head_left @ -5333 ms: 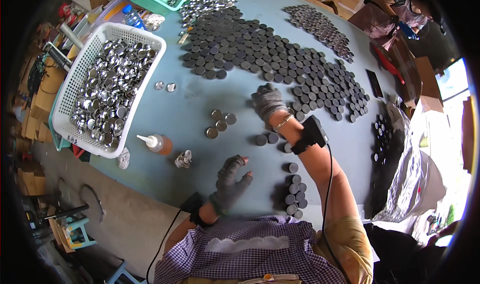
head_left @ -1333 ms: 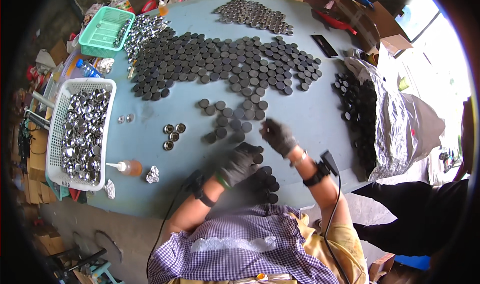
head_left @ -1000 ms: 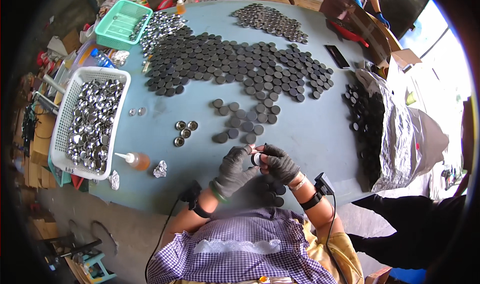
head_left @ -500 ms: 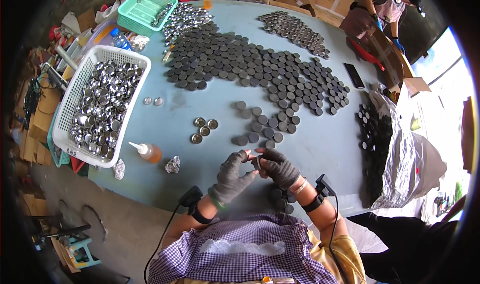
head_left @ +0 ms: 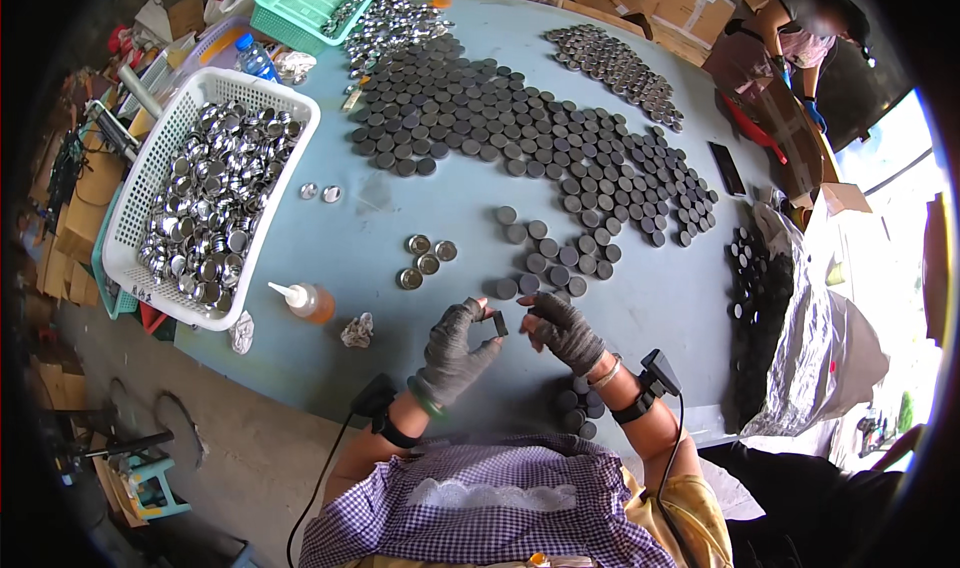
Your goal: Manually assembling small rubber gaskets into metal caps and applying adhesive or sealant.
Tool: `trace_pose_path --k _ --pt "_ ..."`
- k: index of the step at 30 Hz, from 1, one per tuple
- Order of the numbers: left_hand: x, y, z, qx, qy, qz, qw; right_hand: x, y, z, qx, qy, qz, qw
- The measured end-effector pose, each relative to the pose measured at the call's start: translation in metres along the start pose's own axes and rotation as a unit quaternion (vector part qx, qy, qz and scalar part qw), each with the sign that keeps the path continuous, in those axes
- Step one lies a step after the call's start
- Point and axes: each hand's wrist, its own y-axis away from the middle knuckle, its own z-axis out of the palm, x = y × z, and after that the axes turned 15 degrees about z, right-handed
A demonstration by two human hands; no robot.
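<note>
Lower centre: left hand [head_left: 452,353], clamped on a dark disc [head_left: 501,323], could drop it if its narrow grip slips; right hand [head_left: 567,337], grip apart.

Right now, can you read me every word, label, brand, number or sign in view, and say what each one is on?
No text is clear enough to quote.
White basket: small dark marks on its rim, too small to read.
Cardboard boxes: faint marks, too blurred to read.
Blue-capped bottle: any print is too small to read.
Dark piece in the left hand: none visible.
</note>
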Motion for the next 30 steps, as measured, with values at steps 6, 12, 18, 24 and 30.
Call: trace_pose_path --k 6,12,18,24,30 --pt "-0.012 0.001 -0.006 -0.005 -0.042 0.0 0.999 -0.012 -0.03 0.02 -0.068 -0.059 -0.045 0.995" --pt "-0.018 -0.007 -0.023 0.08 -0.102 -0.028 0.991 -0.05 -0.084 0.038 0.044 0.23 -0.111 0.966" --pt "-0.015 0.005 -0.028 0.101 -0.099 -0.053 0.989 -0.068 -0.145 0.049 0.124 0.396 -0.237 0.879" --pt "0.005 0.013 -0.016 0.048 -0.091 -0.038 0.994 -0.076 -0.145 0.042 0.174 0.644 -0.168 0.726" --pt "0.033 0.022 0.02 -0.142 0.028 0.009 0.989 -0.062 -0.092 -0.029 0.336 0.593 -0.167 0.712"
